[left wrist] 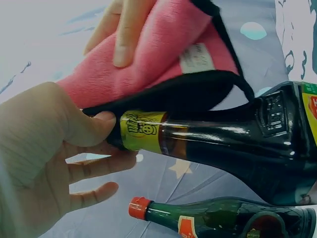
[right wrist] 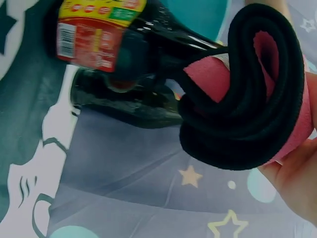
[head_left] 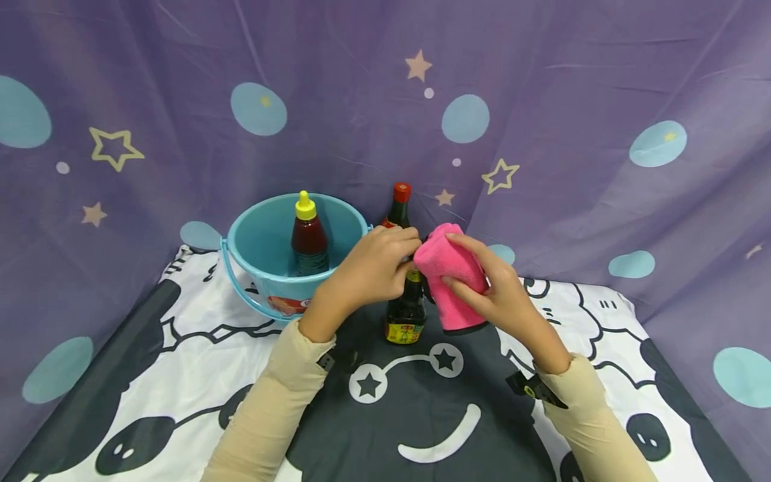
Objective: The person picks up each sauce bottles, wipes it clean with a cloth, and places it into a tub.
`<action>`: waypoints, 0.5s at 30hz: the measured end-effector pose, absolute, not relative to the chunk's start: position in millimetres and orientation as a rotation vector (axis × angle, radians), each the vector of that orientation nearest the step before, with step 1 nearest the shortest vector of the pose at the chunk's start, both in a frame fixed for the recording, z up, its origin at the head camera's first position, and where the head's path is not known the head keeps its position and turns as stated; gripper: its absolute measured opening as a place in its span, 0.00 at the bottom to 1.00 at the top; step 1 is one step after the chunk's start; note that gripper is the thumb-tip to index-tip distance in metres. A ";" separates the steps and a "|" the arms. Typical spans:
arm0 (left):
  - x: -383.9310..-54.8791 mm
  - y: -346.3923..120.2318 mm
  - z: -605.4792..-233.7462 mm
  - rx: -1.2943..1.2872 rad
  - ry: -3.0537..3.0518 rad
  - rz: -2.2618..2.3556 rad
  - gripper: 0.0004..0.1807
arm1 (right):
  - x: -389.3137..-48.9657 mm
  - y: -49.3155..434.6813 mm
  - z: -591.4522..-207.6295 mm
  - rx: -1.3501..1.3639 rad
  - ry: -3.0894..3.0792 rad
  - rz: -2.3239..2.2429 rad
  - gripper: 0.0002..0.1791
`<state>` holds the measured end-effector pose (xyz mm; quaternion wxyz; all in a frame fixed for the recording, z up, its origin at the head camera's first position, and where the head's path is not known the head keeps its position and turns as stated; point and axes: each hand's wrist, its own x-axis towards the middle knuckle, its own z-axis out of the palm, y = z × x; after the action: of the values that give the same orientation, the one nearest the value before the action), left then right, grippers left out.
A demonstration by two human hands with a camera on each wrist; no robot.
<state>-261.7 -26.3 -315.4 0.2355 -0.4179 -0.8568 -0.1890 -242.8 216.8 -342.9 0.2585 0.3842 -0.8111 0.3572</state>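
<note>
A pink plush cloth with black edging (head_left: 454,288) is folded in my right hand (head_left: 506,298), its fingers and thumb on either side. Seen in the right wrist view, the black-edged end of the cloth (right wrist: 242,134) is rolled into layers. My left hand (head_left: 373,264) pinches the top of a dark sauce bottle (head_left: 407,309) between thumb and fingers, beside the cloth's black edge. This bottle stands upright, with a yellow label low down and a yellow neck band (left wrist: 143,130). The hand and cloth cover its cap.
Behind stands a green glass bottle with a red cap (head_left: 401,194). To the left, a blue bucket (head_left: 243,258) holds a dark red squeeze bottle with a yellow nozzle (head_left: 308,234). A patterned black and white cloth (head_left: 355,442) covers the table; a purple curtain (head_left: 361,120) hangs behind.
</note>
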 end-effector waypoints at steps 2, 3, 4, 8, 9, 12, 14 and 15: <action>-260.5 -26.2 -315.1 -1.147 -2.363 -0.530 0.06 | -242.4 215.4 -346.8 1.031 -2.206 0.950 0.41; -260.1 -25.8 -315.3 -1.146 -2.368 -0.531 0.07 | -242.0 215.2 -349.1 1.026 -2.208 0.944 0.41; -259.6 -25.3 -315.6 -1.147 -2.372 -0.532 0.07 | -241.4 214.8 -351.3 1.018 -2.210 0.934 0.41; -259.2 -23.3 -316.5 -1.155 -2.371 -0.523 0.07 | -240.6 211.9 -359.5 1.004 -2.198 0.869 0.34; -259.3 -23.2 -316.5 -1.155 -2.368 -0.523 0.07 | -241.1 210.7 -361.5 1.003 -2.187 0.853 0.32; -260.6 -24.0 -316.4 -1.147 -2.358 -0.523 0.06 | -244.0 205.7 -366.4 1.007 -2.133 0.798 0.32; -262.0 -24.9 -316.6 -1.138 -2.353 -0.527 0.06 | -246.5 202.6 -369.6 1.008 -2.098 0.773 0.31; -262.5 -25.3 -316.6 -1.135 -2.352 -0.531 0.07 | -247.5 201.2 -371.2 1.009 -2.084 0.764 0.30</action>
<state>-262.5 -25.3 -316.6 0.2362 -0.4138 -0.8576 -0.1937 -247.5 201.2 -371.2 0.3444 0.3883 -0.8025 0.2943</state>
